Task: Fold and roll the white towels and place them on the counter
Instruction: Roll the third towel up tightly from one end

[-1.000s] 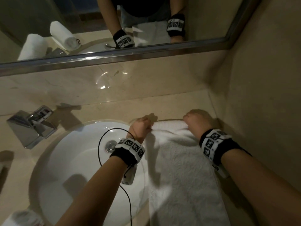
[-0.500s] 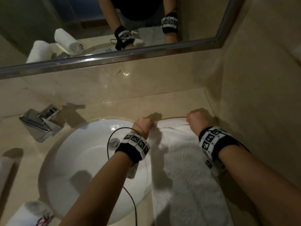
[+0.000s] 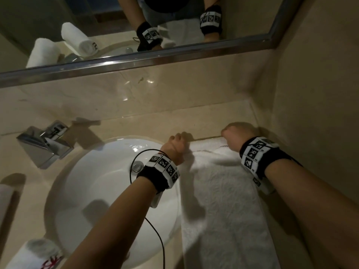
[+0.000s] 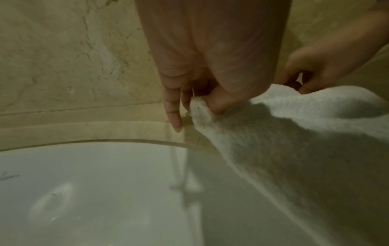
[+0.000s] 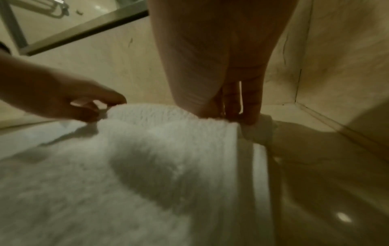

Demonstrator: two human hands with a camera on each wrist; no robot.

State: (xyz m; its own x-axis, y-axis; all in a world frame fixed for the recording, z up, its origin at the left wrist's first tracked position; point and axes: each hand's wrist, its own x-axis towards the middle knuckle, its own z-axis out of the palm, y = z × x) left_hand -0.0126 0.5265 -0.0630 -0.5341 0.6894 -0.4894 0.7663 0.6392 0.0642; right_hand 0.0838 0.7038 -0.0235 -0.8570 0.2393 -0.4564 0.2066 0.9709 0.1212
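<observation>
A long white towel (image 3: 223,206) lies flat on the beige counter (image 3: 136,125), running from the front edge to near the back wall, right of the sink. My left hand (image 3: 177,143) pinches its far left corner (image 4: 199,108) between thumb and fingers. My right hand (image 3: 234,135) pinches the far right corner (image 5: 242,123). Both corners sit just above the counter. The far edge (image 5: 164,113) sags slightly between the hands.
A white sink (image 3: 101,200) with a chrome faucet (image 3: 44,144) lies left of the towel. A rolled towel (image 3: 33,255) sits at the front left. The side wall (image 3: 320,113) stands close on the right. The mirror (image 3: 136,26) reflects two more rolled towels.
Both hands have stayed at the towel's far corners. The far edge has shifted a little toward the back wall, and the head view has moved closer and slightly right.
</observation>
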